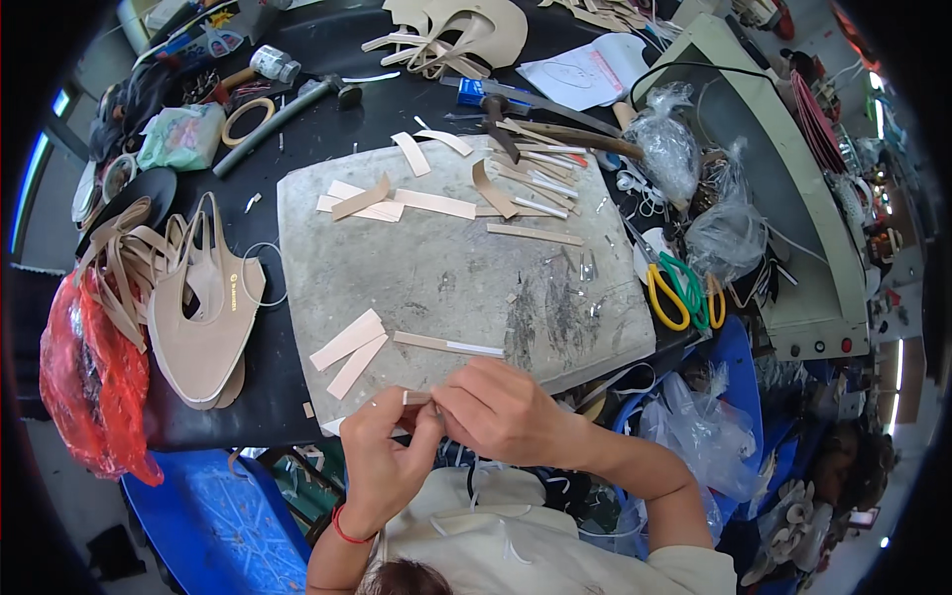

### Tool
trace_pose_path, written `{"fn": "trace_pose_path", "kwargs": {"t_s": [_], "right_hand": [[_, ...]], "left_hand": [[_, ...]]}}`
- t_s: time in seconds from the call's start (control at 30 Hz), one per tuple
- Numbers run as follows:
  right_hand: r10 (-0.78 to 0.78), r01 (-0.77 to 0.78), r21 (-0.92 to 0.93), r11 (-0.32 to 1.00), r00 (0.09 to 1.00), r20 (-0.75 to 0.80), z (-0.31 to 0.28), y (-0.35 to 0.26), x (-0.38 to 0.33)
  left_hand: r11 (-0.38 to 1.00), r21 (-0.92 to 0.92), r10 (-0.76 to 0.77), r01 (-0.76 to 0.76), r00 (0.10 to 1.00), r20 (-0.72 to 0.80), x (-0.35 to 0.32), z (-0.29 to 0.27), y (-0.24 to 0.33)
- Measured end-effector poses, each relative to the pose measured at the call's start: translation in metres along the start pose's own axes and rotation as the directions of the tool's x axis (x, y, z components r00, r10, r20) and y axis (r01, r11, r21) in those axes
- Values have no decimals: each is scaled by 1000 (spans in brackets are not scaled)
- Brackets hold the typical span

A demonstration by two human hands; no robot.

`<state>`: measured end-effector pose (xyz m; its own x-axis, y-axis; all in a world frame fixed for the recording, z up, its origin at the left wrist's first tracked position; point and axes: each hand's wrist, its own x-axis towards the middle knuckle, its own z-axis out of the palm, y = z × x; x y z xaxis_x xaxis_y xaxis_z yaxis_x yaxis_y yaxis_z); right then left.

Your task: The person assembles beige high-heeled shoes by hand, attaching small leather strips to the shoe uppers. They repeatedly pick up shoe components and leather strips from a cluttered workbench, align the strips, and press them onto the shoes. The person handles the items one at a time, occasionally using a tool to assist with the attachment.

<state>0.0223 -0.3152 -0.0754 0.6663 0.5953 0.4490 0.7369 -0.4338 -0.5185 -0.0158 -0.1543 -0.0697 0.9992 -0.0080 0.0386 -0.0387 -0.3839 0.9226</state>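
Observation:
Close to my body, at the near edge of the grey work board [426, 263], both hands meet over a small beige strip [416, 398]. My left hand [380, 434] pinches the strip between thumb and fingers. At its other end, the closed fingertips of my right hand [506, 412] grip it and partly hide it. Just beyond my hands lies a thin strip, half tan and half white [448, 344]. Two short pale pink-beige strips [345, 339] rest beside it on the left. More strips [434, 203] are scattered on the far part of the board.
At left lie beige cut shoe uppers [203, 337] and a red plastic bag [89, 372]. A hammer [283, 124] rests beyond the board's far left corner. Yellow-handled scissors [666, 297] and green-handled scissors [694, 288] sit at its right edge, near clear plastic bags [729, 233].

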Motion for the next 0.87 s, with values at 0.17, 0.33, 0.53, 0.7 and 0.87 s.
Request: {"fn": "trace_pose_path", "kwargs": {"t_s": [0.17, 0.33, 0.53, 0.7, 0.87], "right_hand": [[498, -431, 498, 752, 867, -2, 0, 3, -9], [272, -245, 140, 959, 934, -232, -21, 0, -19], [62, -70, -84, 994, 994, -95, -15, -12, -3], [217, -197, 166, 966, 969, -118, -4, -9, -7], [276, -252, -114, 961, 894, 354, -27, -6, -39]], "left_hand": [[967, -249, -71, 60, 997, -37, -3, 10, -7], [985, -173, -5, 8, 1000, 21, 8, 5, -13], [992, -25, 123, -124, 992, -25, 2, 10, 5], [995, -52, 86, -88, 996, -27, -3, 8, 3], [826, -551, -218, 123, 970, -109, -1, -22, -17]]}}
